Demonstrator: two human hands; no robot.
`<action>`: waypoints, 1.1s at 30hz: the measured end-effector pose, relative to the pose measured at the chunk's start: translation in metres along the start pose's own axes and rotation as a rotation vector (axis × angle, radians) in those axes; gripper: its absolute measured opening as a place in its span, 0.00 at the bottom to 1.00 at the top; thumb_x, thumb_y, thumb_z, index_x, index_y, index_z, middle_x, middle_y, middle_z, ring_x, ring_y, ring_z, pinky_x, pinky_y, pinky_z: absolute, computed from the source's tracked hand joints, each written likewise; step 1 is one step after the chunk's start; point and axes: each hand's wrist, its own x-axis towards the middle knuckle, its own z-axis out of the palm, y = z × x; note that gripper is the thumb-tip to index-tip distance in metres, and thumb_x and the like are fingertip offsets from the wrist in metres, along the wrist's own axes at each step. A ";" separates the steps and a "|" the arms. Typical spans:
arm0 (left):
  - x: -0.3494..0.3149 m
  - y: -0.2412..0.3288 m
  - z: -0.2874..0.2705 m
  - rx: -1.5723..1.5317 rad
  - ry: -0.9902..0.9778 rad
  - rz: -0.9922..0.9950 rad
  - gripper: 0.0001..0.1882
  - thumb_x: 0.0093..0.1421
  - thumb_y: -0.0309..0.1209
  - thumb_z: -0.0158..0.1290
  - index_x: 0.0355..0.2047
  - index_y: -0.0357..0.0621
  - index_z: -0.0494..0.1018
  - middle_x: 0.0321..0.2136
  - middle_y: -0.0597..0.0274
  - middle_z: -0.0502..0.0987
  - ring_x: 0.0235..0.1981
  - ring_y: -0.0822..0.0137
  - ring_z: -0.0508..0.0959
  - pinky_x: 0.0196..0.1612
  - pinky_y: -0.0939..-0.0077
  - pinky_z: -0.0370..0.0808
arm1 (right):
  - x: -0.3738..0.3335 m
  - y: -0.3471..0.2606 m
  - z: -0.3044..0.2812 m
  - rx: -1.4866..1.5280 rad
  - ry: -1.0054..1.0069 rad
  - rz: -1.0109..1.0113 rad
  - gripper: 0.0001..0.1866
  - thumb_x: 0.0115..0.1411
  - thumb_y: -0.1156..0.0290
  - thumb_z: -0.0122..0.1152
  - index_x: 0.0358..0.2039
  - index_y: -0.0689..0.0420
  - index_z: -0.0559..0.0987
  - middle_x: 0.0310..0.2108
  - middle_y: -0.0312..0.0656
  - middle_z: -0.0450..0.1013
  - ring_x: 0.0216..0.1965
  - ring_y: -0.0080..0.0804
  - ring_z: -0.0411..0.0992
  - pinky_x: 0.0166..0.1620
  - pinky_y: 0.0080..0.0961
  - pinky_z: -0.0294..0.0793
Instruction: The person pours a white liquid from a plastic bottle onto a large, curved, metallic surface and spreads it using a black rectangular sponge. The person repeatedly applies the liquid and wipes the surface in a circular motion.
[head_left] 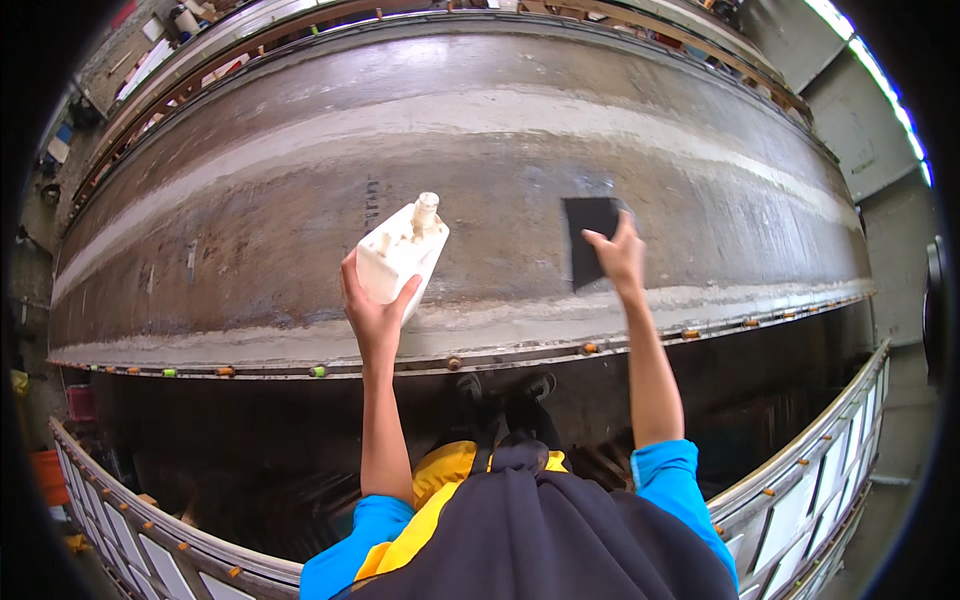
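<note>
My left hand is closed around the side of a white plastic bottle, which leans to the right with its stained neck upward. The bottle is above the near part of a large brown panel. To the right, my right hand grips the right side of a black rectangular sheet, thumb across its face. That sheet is over the panel, its lower edge slightly blurred; whether it touches the surface I cannot tell.
Pale grey bands run across the panel. Orange and green pegs line its near edge. Behind me curves a second framed panel. A grey wall stands at right, and clutter lies at the far left.
</note>
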 end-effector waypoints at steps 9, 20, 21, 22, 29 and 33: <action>-0.008 0.026 0.042 -0.050 -0.112 0.000 0.36 0.38 0.31 0.67 0.47 0.45 0.63 0.42 0.56 0.70 0.45 0.57 0.70 0.47 0.63 0.67 | 0.036 0.110 -0.053 -0.085 -0.007 0.165 0.33 0.38 0.64 0.69 0.45 0.66 0.70 0.36 0.57 0.74 0.38 0.46 0.75 0.39 0.34 0.73; -0.024 0.051 0.094 0.182 0.010 0.076 0.36 0.39 0.31 0.66 0.48 0.43 0.62 0.44 0.53 0.68 0.47 0.53 0.69 0.48 0.59 0.66 | 0.016 -0.013 0.021 0.092 -0.493 0.033 0.32 0.45 0.66 0.65 0.49 0.65 0.65 0.37 0.61 0.72 0.42 0.54 0.71 0.44 0.38 0.71; -0.024 0.052 0.099 0.206 0.027 0.087 0.36 0.39 0.31 0.66 0.48 0.42 0.62 0.44 0.53 0.68 0.47 0.53 0.69 0.48 0.59 0.66 | 0.010 -0.013 0.033 0.072 -0.510 -0.031 0.32 0.46 0.66 0.65 0.49 0.66 0.64 0.36 0.63 0.72 0.42 0.54 0.72 0.43 0.38 0.71; -0.024 0.051 0.102 0.232 0.045 0.094 0.36 0.39 0.31 0.66 0.48 0.42 0.62 0.44 0.52 0.68 0.47 0.53 0.69 0.48 0.59 0.66 | 0.014 -0.005 0.033 0.082 -0.511 0.018 0.32 0.46 0.66 0.65 0.49 0.66 0.64 0.35 0.63 0.72 0.41 0.54 0.72 0.43 0.39 0.71; -0.048 0.051 0.107 0.117 0.226 -0.023 0.36 0.39 0.29 0.67 0.48 0.41 0.62 0.43 0.54 0.68 0.47 0.57 0.68 0.49 0.62 0.65 | 0.076 0.082 -0.042 -0.045 -0.284 0.080 0.28 0.46 0.70 0.64 0.45 0.67 0.64 0.33 0.60 0.74 0.37 0.49 0.75 0.42 0.35 0.73; -0.059 0.055 0.113 0.005 0.337 -0.021 0.34 0.41 0.28 0.66 0.48 0.40 0.62 0.44 0.55 0.67 0.47 0.60 0.68 0.49 0.67 0.65 | 0.045 0.015 -0.008 0.177 -0.455 -0.026 0.30 0.50 0.70 0.61 0.49 0.67 0.58 0.31 0.65 0.72 0.37 0.57 0.73 0.39 0.40 0.72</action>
